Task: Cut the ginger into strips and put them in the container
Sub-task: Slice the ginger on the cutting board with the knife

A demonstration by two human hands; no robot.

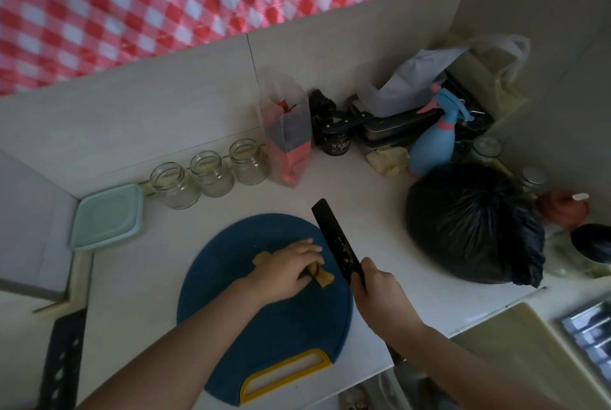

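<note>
While the left hand [287,269] curls over the ginger [325,278] to pin it mid blue cutting board [231,310], the right hand [377,287] grips the black knife [337,241] just right of it, blade lifted clear. Far left: lidded green container [107,216].

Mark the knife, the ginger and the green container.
knife [336,241]: head view, middle of the black blade.
ginger [324,278]: head view, exposed end nearest the knife.
green container [107,216]: head view, centre of its lid.

Three glass jars [211,174], black bag [469,224], spray bottle [433,141]
</note>
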